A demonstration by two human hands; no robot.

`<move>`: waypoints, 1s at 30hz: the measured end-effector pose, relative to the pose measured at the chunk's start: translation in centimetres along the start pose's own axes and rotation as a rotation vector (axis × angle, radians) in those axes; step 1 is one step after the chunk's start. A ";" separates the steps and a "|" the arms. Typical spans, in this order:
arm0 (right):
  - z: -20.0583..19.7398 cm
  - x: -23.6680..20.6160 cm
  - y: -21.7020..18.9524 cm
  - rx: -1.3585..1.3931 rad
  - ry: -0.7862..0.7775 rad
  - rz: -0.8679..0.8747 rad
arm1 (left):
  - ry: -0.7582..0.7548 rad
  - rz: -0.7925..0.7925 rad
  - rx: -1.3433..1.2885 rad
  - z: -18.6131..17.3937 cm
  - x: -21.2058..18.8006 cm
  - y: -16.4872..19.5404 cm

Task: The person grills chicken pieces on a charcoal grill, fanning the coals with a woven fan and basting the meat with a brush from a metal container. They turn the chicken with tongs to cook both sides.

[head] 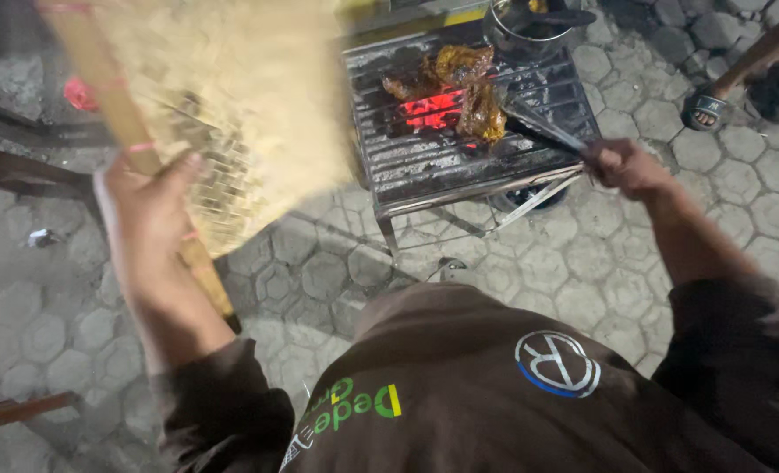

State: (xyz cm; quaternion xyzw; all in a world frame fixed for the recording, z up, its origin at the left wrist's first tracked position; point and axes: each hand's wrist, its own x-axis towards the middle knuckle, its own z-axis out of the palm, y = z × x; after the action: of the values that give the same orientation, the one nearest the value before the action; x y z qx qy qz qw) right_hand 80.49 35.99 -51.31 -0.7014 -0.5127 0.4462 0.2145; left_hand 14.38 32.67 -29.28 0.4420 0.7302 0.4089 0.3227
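Gripping blurred woven fan (232,114), left hand (148,223) | right hand (626,166) clasps tongs (543,127), tips hidden

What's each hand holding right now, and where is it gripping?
Left hand grips the woven fan by its wooden handle. Right hand holds metal tongs at their rear end.

no packages, signs or screens are seen. only two printed marks are found, both on the dark brown shirt (495,394) at the bottom of the view. a round emblem (558,363) is set toward the right of the chest, drawn in white with a blue arc along its lower left edge. a line of lettering (354,408) is placed to the left of it, printed in green and yellow (it is seen upside down from the head camera), with a small white mark just below it.
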 end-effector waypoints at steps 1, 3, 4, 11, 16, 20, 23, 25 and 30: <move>-1.0 0.5 -0.7 -0.088 -0.007 -0.085 | -0.130 0.106 -0.166 0.0 0.0 -0.1; -2.9 2.3 -2.6 -0.247 -0.030 -0.135 | -0.398 0.306 -0.504 0.2 -0.2 -0.2; -3.6 3.7 -3.8 -0.316 -0.053 -0.095 | -0.407 0.283 -0.514 0.2 -0.2 -0.2; -4.8 14.7 -13.3 -0.612 -0.374 -0.140 | -0.026 0.008 -0.208 -1.3 -3.4 0.1; -3.6 21.0 -19.2 -0.770 -0.512 -0.223 | -0.142 -0.027 -0.481 -1.3 -6.1 -0.7; -4.0 23.1 -21.1 -0.868 -0.484 -0.133 | 0.141 -0.190 -0.026 0.7 -6.5 -0.1; -5.7 22.1 -20.5 -1.125 -0.456 -0.396 | 0.033 -0.022 -0.007 2.4 -7.3 1.3; -7.8 19.8 -19.3 -1.143 -0.388 -0.296 | -0.087 0.036 -0.214 2.9 -7.4 2.3; -10.8 11.5 -13.9 -0.942 -0.290 -0.042 | 0.237 -0.159 -0.019 3.5 -5.6 2.9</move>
State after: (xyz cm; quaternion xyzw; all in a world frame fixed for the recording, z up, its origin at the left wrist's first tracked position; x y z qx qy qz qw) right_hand 83.13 53.51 -39.95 -0.6422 -0.6975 0.2544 -0.1906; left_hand 20.71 29.46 -27.70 0.3284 0.7920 0.4385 0.2695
